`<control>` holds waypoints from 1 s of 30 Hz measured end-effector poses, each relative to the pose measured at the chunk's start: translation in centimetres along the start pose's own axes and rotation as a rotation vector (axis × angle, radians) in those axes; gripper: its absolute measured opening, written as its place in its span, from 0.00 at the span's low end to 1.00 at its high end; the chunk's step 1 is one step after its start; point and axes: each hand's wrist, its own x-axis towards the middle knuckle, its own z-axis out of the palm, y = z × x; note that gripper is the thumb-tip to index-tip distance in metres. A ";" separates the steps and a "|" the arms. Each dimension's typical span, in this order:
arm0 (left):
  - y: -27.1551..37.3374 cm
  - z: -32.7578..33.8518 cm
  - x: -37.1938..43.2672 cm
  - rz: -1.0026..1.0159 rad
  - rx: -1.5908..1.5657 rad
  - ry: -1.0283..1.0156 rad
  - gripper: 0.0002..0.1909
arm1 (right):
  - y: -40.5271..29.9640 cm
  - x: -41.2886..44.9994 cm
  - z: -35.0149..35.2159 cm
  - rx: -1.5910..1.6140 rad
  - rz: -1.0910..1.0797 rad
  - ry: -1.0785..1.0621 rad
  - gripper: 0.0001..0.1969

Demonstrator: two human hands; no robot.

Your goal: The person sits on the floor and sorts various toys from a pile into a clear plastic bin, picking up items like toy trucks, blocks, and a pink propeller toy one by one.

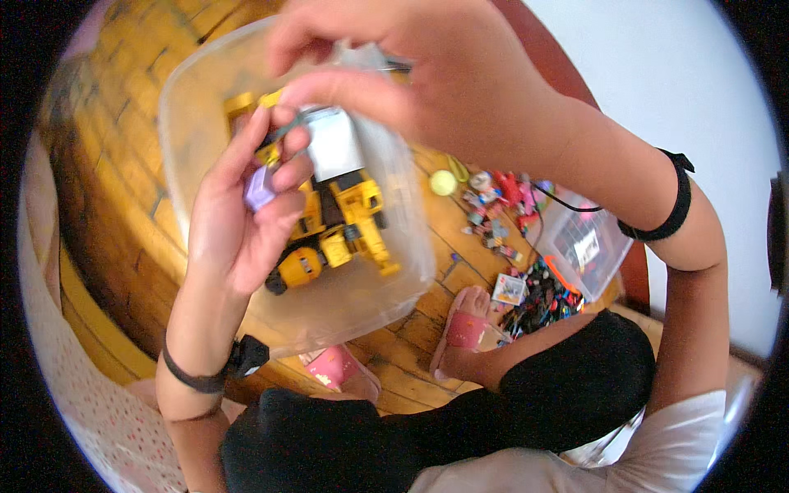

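My left hand point(237, 209) is raised over a large translucent plastic bin, its fingers curled around a small light-purple block point(260, 188). A thin dark-green piece point(288, 126) shows between its fingertips. Blurred by motion, my right hand point(394, 74) arches above, with its thumb close to the left fingertips; whether they touch is unclear. A greyish-white object point(360, 57) appears behind the right fingers, and I cannot tell if it is held. Below, in the bin point(345, 317), lie yellow and black toy construction vehicles point(336, 228) and a white panel-like part point(335, 143).
On the wooden floor point(425, 345) to the right are a yellow-green ball point(443, 182), small toy figures point(493, 209), and a heap of dark building pieces point(542, 299). A clear box with an orange latch point(582, 246) lies behind. My pink slippers point(466, 330) flank the bin's near side.
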 end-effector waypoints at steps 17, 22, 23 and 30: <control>-16.7 12.7 18.4 -0.573 1.413 -0.375 0.14 | 2.1 -41.4 -6.7 -0.496 1.391 -0.493 0.32; -24.8 12.8 25.9 -0.350 1.890 -0.622 0.12 | 2.1 -40.1 -7.9 -0.264 1.498 -0.434 0.29; -26.0 12.1 27.1 -0.200 2.031 -0.713 0.13 | 3.1 -39.6 -8.5 -0.164 1.526 -0.505 0.28; -31.3 9.0 28.3 -0.343 2.121 -0.605 0.13 | 14.4 -36.4 -10.6 -0.242 1.248 -0.424 0.37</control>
